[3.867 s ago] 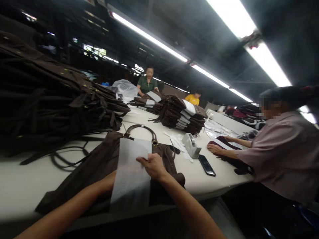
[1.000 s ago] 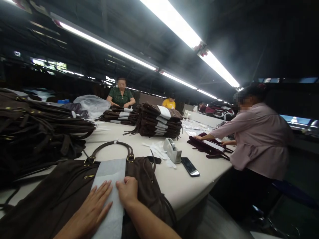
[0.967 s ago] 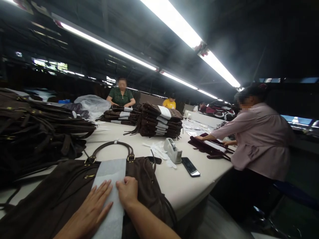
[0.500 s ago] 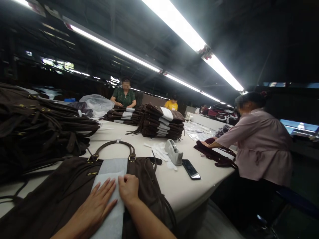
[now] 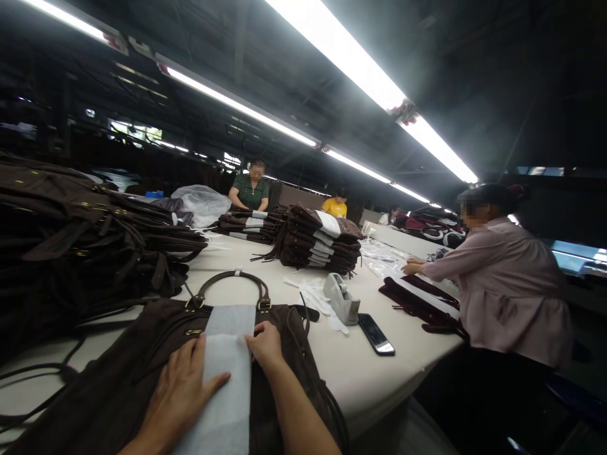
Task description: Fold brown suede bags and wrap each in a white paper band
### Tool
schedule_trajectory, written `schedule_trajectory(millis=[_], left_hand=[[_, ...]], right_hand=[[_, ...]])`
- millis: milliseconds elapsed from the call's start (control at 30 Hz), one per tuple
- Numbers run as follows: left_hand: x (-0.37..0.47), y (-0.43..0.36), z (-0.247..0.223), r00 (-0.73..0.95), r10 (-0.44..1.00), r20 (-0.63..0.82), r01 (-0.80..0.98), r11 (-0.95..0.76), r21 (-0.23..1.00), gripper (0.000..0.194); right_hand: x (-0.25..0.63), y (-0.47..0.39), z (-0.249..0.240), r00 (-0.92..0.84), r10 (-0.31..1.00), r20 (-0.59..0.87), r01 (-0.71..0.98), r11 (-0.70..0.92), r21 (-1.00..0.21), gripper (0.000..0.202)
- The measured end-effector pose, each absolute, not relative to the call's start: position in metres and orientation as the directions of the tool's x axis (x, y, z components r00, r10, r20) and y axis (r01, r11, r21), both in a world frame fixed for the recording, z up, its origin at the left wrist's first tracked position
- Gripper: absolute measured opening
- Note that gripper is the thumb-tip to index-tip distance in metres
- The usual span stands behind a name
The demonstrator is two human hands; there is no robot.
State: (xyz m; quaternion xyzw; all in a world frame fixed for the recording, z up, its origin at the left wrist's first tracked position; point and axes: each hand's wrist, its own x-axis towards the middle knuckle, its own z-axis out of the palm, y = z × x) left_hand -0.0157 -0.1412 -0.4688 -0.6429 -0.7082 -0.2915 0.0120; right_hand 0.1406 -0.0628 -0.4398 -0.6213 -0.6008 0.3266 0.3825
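A dark brown handbag (image 5: 114, 354) lies flat in front of me, its arched handle (image 5: 222, 275) pointing away. A whitish wrapping strip (image 5: 230, 363) runs down its middle, with an overlapping edge across it near the top. My left hand (image 5: 183, 379) rests on the bag at the strip's left edge, fingers stretched out and thumb across the strip. At the right edge, my right hand (image 5: 266, 346) has its fingers curled, thumb and forefinger pinching the border of the strip. The fingertips of that hand are partly hidden.
A grey tape dispenser (image 5: 342, 300) and a phone (image 5: 376, 335) lie right of the bag, beside white scraps (image 5: 313, 294). Brown bags are piled at left (image 5: 95, 240) and behind (image 5: 322, 237). A co-worker (image 5: 507, 278) stands at right by a maroon bag (image 5: 422, 303).
My left hand has slid left off the strip's middle, its thumb now spread. My right hand has shifted to the strip's right edge. The co-worker's hands have moved off the maroon bag.
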Motion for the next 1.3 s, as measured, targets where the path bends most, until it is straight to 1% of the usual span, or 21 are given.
schedule_trajectory(millis=[67,167,267,300,367,400,467,500,567,633,667,700,733,833,900,1067,1133,1200,1300], left_hand=[[-0.018,-0.144,-0.456,-0.226,0.905,0.360,0.896,0.048,0.441,0.097],[-0.024,-0.144,-0.440,-0.282,0.926,0.251,0.824,0.100,0.558,0.097],[-0.030,-0.143,-0.431,-0.313,0.944,0.110,0.713,0.157,0.683,0.081],[-0.032,-0.142,-0.429,-0.331,0.941,0.073,0.673,0.181,0.717,0.075],[-0.033,-0.144,-0.425,-0.372,0.928,0.037,0.605,0.211,0.768,0.061],[-0.033,-0.146,-0.423,-0.385,0.922,0.045,0.588,0.207,0.782,0.053],[-0.032,-0.152,-0.417,-0.399,0.913,0.088,0.589,0.182,0.787,0.038],[-0.031,-0.156,-0.413,-0.404,0.906,0.127,0.606,0.162,0.779,0.034],[-0.028,-0.161,-0.405,-0.407,0.868,0.285,0.667,0.069,0.742,0.032],[-0.024,-0.160,-0.395,-0.346,0.810,0.473,0.734,-0.081,0.675,0.031],[-0.023,-0.157,-0.390,-0.315,0.793,0.521,0.750,-0.128,0.649,0.029],[-0.022,-0.152,-0.387,-0.298,0.796,0.527,0.753,-0.144,0.643,0.027],[-0.022,-0.146,-0.385,-0.296,0.818,0.494,0.744,-0.126,0.656,0.024],[-0.023,-0.126,-0.390,-0.335,0.882,0.330,0.707,0.004,0.707,0.019],[-0.024,-0.117,-0.401,-0.322,0.902,0.286,0.703,0.025,0.711,0.017],[-0.025,-0.120,-0.421,-0.273,0.914,0.301,0.711,-0.019,0.703,0.015],[-0.027,-0.124,-0.423,-0.279,0.911,0.303,0.707,-0.019,0.707,0.015],[-0.029,-0.126,-0.424,-0.287,0.910,0.301,0.698,-0.016,0.716,0.016],[-0.030,-0.125,-0.425,-0.277,0.912,0.303,0.685,-0.034,0.728,0.018]], right_hand=[[0.141,-0.068,-0.442,0.085,0.996,0.033,0.459,-0.009,-0.888,0.024],[0.142,-0.077,-0.443,0.092,0.996,-0.008,0.398,-0.044,-0.916,0.022],[0.142,-0.086,-0.442,0.049,0.997,-0.053,0.345,-0.067,-0.936,0.006],[0.143,-0.088,-0.441,0.031,0.997,-0.065,0.330,-0.072,-0.941,0.003],[0.144,-0.090,-0.440,-0.005,0.997,-0.081,0.308,-0.076,-0.948,0.010],[0.145,-0.091,-0.439,-0.021,0.996,-0.087,0.298,-0.077,-0.951,0.012],[0.147,-0.092,-0.439,-0.047,0.995,-0.093,0.281,-0.076,-0.957,0.014],[0.148,-0.092,-0.439,-0.057,0.994,-0.093,0.274,-0.074,-0.959,0.014],[0.149,-0.092,-0.441,-0.072,0.993,-0.091,0.261,-0.069,-0.963,0.012],[0.151,-0.093,-0.443,-0.086,0.992,-0.094,0.254,-0.069,-0.965,0.009],[0.151,-0.093,-0.443,-0.094,0.991,-0.097,0.253,-0.070,-0.965,0.008],[0.152,-0.094,-0.443,-0.102,0.990,-0.100,0.253,-0.071,-0.965,0.007],[0.153,-0.095,-0.443,-0.109,0.989,-0.100,0.253,-0.070,-0.965,0.006],[0.155,-0.098,-0.441,-0.114,0.989,-0.097,0.261,-0.065,-0.963,0.004],[0.156,-0.100,-0.441,-0.106,0.989,-0.102,0.270,-0.070,-0.960,0.007],[0.158,-0.099,-0.444,-0.083,0.991,-0.109,0.257,-0.084,-0.963,0.010],[0.160,-0.098,-0.447,-0.060,0.993,-0.104,0.239,-0.087,-0.967,0.010],[0.162,-0.098,-0.450,-0.046,0.994,-0.100,0.227,-0.087,-0.970,0.014],[0.163,-0.101,-0.452,-0.059,0.994,-0.095,0.225,-0.079,-0.971,0.017]])
